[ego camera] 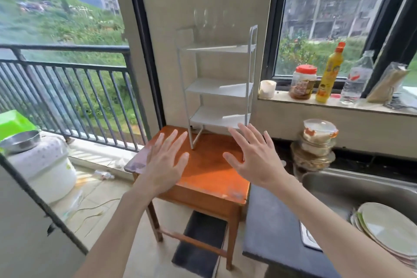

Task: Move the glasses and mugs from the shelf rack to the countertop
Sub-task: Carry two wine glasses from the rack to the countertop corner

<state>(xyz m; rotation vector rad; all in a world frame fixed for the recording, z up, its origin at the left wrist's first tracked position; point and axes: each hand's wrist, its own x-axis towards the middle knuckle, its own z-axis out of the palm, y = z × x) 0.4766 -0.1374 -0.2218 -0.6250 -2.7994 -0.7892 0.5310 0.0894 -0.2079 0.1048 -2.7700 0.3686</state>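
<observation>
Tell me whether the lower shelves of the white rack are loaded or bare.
Bare. The white rack shows nothing on its three lower shelves; only faint, blurred glasses appear on top.

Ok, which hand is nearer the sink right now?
Right. The right hand hovers open over the wooden table's right edge, just left of the sink; the left hand is open farther left, over the table's left side.
</observation>
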